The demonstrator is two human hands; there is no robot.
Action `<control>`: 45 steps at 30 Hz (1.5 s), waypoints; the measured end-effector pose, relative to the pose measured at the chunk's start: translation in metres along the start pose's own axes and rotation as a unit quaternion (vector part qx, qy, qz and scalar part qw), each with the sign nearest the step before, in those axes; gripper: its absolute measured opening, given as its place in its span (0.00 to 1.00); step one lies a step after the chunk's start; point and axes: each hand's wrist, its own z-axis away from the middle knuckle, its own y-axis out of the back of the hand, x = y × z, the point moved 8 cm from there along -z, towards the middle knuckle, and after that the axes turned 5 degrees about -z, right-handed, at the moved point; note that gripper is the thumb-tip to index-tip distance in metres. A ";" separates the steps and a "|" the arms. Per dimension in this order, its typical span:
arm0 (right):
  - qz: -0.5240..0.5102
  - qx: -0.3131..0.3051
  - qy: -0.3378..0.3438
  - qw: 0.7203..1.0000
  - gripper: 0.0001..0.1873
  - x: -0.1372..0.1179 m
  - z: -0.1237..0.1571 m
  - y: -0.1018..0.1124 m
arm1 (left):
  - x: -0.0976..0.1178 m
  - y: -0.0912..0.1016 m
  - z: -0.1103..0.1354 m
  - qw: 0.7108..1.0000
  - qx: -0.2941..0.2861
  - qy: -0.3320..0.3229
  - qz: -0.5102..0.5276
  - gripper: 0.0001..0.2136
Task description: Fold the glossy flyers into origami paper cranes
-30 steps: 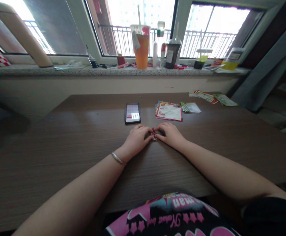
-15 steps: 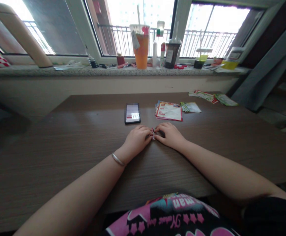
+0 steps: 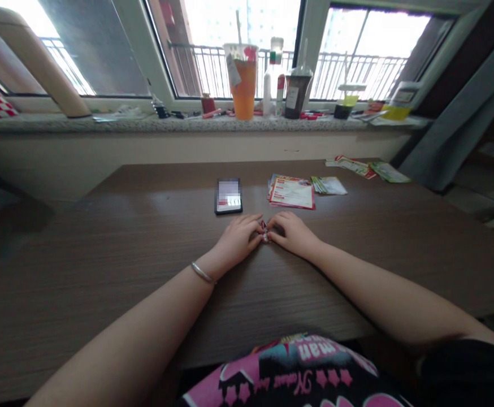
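Observation:
A small red and white piece (image 3: 264, 232) sits between my fingertips at the middle of the brown table (image 3: 154, 254); it is too small to tell its kind. My left hand (image 3: 241, 234) pinches it from the left, thumb and fingers closed together. From the right, my right hand (image 3: 291, 232) grips it with thumb and index finger, the other fingers curled. The fingertips partly hide the piece. Just beyond my left hand lies a phone (image 3: 229, 196) with a lit screen. Past my right hand is a stack of printed cards (image 3: 293, 192) with red borders.
Smaller green and white packets (image 3: 329, 185) lie right of the cards, with more leaflets (image 3: 355, 165) near the back right edge. On the windowsill (image 3: 179, 124) stand an orange drink cup (image 3: 243, 85), a dark cup (image 3: 297, 96), a bottle (image 3: 270, 85) and several small items.
My left hand has shifted very slightly, and a little more of the red and white piece shows between the fingers. My right hand stays nearly still.

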 end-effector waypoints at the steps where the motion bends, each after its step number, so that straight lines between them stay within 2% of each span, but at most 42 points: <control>1: -0.015 0.006 0.017 1.000 0.05 -0.002 0.000 0.001 | -0.002 -0.001 0.000 1.000 -0.005 0.003 0.003 0.06; 4: -0.025 0.004 0.083 0.996 0.02 -0.013 0.003 0.004 | -0.006 -0.006 0.000 1.000 -0.020 0.016 0.008 0.10; 8: 0.038 -0.028 0.142 0.989 0.03 -0.028 0.010 0.004 | -0.007 -0.008 0.000 0.999 -0.028 0.022 0.006 0.13; 13: 0.115 -0.039 0.166 0.979 0.10 -0.038 0.014 0.004 | -0.005 -0.007 -0.001 1.000 -0.027 0.008 -0.009 0.14; 18: 0.089 -0.030 0.182 0.979 0.08 -0.040 0.014 0.005 | -0.005 -0.009 -0.001 1.000 -0.024 -0.001 -0.010 0.14; 22: 0.050 -0.032 0.179 0.982 0.05 -0.033 0.013 0.007 | -0.005 -0.011 0.001 0.999 -0.029 -0.004 -0.015 0.14; 27: 0.019 -0.027 0.200 0.979 0.06 -0.030 0.014 0.011 | -0.003 -0.007 0.002 0.999 -0.035 -0.019 -0.025 0.16; 32: 0.060 -0.017 0.201 0.978 0.06 -0.030 0.013 0.013 | 0.006 0.008 0.003 0.998 -0.004 -0.056 -0.027 0.09; 36: 0.103 -0.037 0.177 0.978 0.09 -0.028 0.014 0.012 | 0.008 0.020 0.007 0.995 0.021 -0.044 -0.085 0.07; 41: 0.148 -0.060 0.140 0.977 0.12 -0.028 0.016 0.011 | 0.018 0.026 0.010 0.987 0.025 -0.042 -0.153 0.05; 45: 0.124 -0.064 0.120 0.983 0.10 -0.028 0.016 0.010 | 0.022 0.028 0.012 0.984 0.018 -0.039 -0.175 0.06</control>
